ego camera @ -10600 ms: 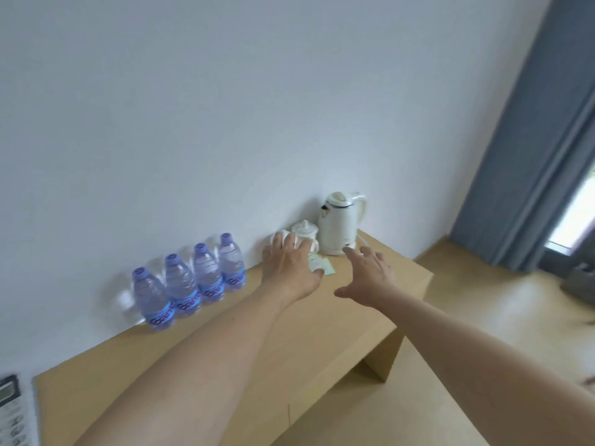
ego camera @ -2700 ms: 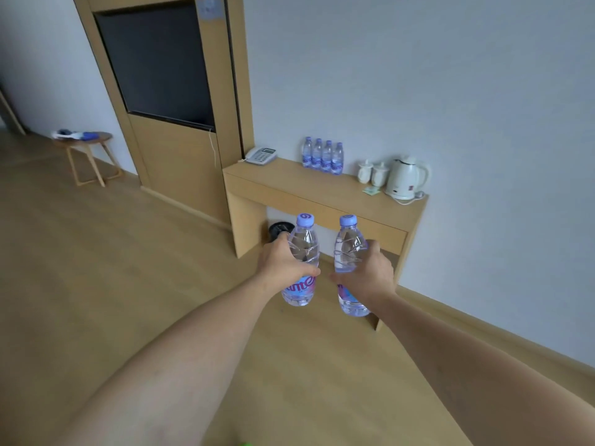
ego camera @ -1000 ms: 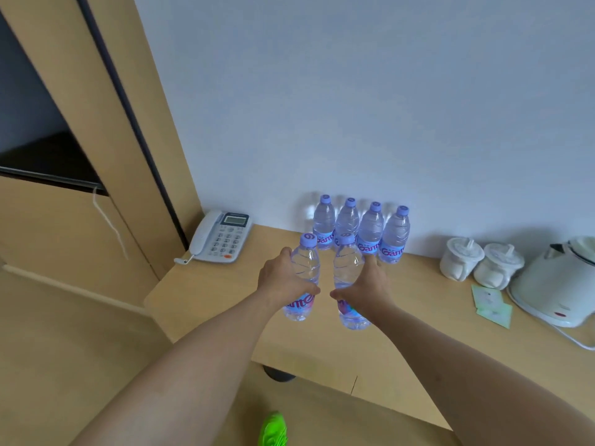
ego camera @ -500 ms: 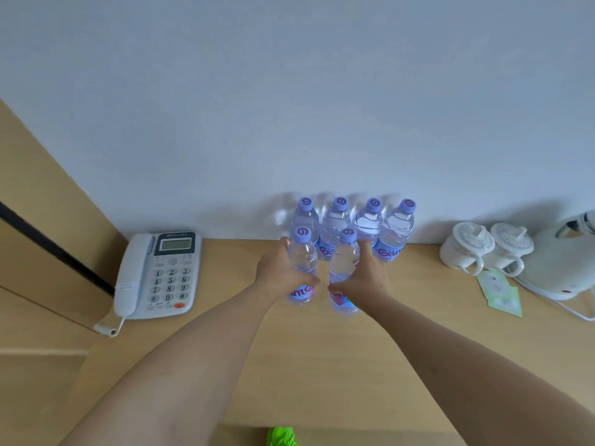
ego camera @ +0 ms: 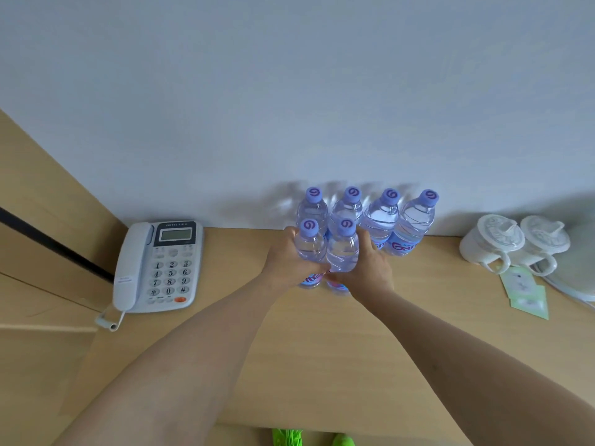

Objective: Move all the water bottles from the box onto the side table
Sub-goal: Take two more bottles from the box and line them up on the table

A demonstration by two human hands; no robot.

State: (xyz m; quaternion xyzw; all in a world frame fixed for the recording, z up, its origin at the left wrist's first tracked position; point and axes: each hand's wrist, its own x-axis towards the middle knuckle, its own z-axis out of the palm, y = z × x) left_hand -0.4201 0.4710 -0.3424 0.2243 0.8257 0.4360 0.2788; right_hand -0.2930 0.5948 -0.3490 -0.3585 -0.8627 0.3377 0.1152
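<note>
Here the left hand (ego camera: 283,265) gripped one water bottle (ego camera: 309,244), fingers and thumb curled round its clear body; the right hand (ego camera: 370,268) gripped a second bottle (ego camera: 343,249) in the same way, and the two bottles stood upright and touching one another, thumbs nearly meeting in front of them; their bases sat at, or just above, the top of the side table (ego camera: 322,349), though I could not tell whether they rested on it; directly behind them, along the back edge against the wall (ego camera: 289,91), stood a row of four bottles (ego camera: 415,220) with purple caps, shoulder to shoulder, the two left ones partly hidden by the held pair; toward the left end of the table lay a white telephone (ego camera: 157,265) with its handset in the cradle and its cord curling over the front left part of the top; toward the right end sat two white lidded cups (ego camera: 512,243) side by side near the back edge, with pale green sachets (ego camera: 524,291) lying just in front of them, and a white rounded object (ego camera: 579,268) cut off by the frame beside them; both forearms reached in from the front edge, bare.
</note>
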